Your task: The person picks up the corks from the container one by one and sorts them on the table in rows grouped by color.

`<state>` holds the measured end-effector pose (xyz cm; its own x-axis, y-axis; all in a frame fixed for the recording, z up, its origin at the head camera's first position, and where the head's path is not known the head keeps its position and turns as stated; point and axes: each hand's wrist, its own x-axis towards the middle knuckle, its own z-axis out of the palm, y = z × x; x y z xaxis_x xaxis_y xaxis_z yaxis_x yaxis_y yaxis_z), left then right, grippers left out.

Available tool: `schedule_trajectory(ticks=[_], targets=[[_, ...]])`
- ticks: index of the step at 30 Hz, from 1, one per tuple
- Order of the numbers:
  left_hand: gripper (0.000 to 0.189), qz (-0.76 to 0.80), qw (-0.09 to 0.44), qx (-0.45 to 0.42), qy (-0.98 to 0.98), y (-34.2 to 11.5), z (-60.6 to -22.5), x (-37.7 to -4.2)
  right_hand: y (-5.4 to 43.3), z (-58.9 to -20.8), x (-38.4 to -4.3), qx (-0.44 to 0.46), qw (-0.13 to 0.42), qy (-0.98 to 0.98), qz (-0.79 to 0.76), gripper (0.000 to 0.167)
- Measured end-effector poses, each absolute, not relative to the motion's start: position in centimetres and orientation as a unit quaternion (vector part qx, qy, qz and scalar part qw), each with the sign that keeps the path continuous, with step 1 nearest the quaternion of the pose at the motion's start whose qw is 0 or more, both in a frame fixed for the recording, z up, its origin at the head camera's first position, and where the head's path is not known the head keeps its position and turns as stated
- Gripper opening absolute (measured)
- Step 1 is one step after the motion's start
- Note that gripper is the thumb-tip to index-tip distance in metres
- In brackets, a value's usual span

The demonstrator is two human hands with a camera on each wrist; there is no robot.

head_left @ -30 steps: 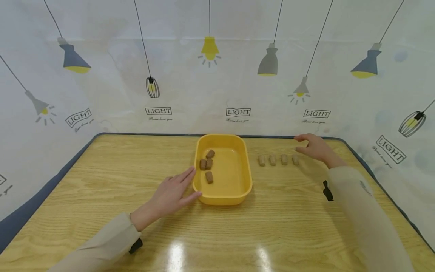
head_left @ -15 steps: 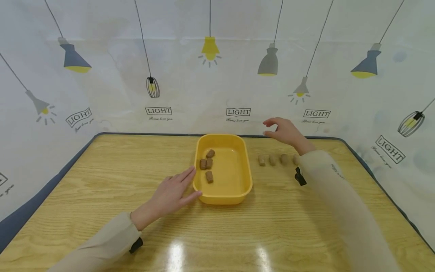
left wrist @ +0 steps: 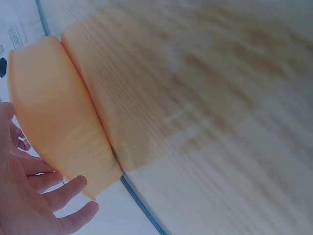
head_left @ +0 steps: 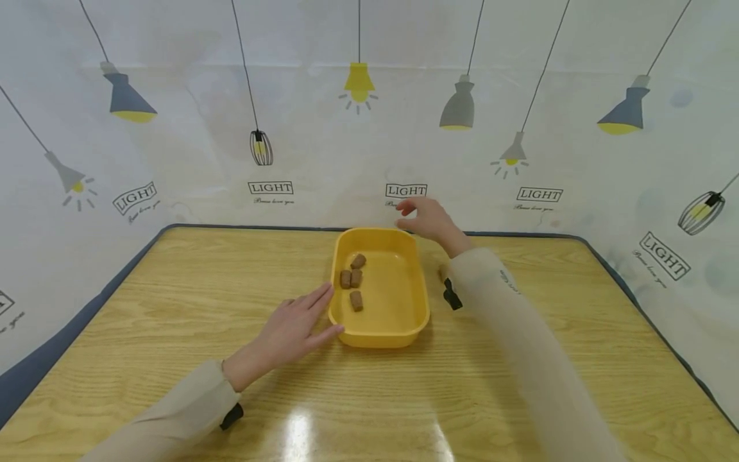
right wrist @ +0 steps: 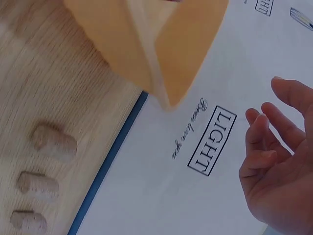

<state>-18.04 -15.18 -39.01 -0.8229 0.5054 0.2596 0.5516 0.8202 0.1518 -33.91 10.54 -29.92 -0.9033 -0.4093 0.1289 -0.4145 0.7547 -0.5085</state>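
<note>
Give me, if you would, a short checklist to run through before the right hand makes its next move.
1. Tray steadied: ok. The left hand appears to touch the left rim of the yellow tray, fingers extended.
2. Right hand free: ok. The right hand looks empty in its wrist view.
3. Brown pieces inside the tray: ok. All four brown pieces lie on its floor, toward the left side.
4. Right hand above the brown pieces: not ok. It is raised by the far right corner.
5. All paler pieces outside the tray accounted for: cannot tell. The right wrist view shows three paler pieces; the right sleeve may hide others from the head camera.
</note>
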Motion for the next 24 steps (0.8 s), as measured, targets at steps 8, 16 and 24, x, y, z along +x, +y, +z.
schedule_trajectory(ticks=[8,16,24], targets=[[0.073,-0.111,0.097,-0.277,-0.950,-15.2,-39.0,-18.1,6.6,-31.5,-33.8,0.182,-0.006,-0.936,0.301,0.031],[0.071,-0.115,0.101,-0.277,-0.949,-15.2,-39.0,-18.2,4.7,-33.4,-33.7,0.131,-0.046,-0.919,0.368,0.034],[0.071,-0.114,0.098,-0.276,-0.949,-15.2,-38.9,-18.1,4.3,-35.4,-33.4,0.103,-0.065,-0.903,0.412,0.039]])
